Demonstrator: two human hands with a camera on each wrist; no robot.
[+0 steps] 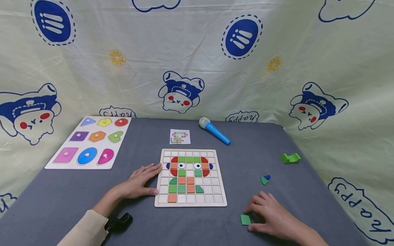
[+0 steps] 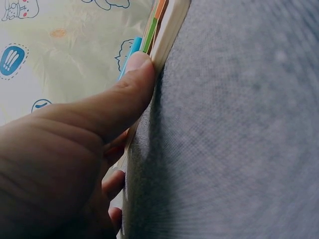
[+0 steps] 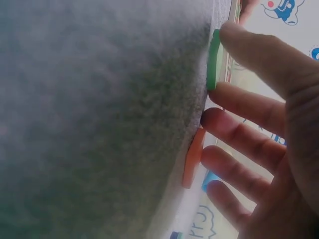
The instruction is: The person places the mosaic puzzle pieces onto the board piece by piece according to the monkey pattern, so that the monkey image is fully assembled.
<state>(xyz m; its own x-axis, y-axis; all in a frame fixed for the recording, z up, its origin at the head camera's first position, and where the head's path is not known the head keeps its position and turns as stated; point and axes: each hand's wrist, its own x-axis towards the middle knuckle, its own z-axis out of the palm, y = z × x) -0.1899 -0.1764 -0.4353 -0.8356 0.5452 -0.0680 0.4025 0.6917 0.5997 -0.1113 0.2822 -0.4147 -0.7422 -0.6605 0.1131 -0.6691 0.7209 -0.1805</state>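
The wooden grid board [image 1: 215, 200] lies in front of me, several coloured tiles forming a figure with two eyes on it. My left hand [image 1: 143, 182] rests at its left side, thumb and fingertips touching the edge; in the left wrist view the thumb [image 2: 127, 92] presses the board's rim [image 2: 169, 37]. To the right of the board, my right hand [image 1: 269, 215] pinches a green square tile [image 1: 245, 220] at the table surface. In the right wrist view the green tile [image 3: 213, 59] spans thumb to index finger, and an orange tile [image 3: 193, 159] lies below the other fingers.
A small pattern card [image 1: 180, 136] and a blue toy microphone [image 1: 217, 132] lie behind the board. A shape puzzle board [image 1: 101, 150] is at the far left. On the right are a green quarter-round tile [image 1: 264, 181], a dark blue tile [image 1: 267, 177] and a green curved block [image 1: 290, 158].
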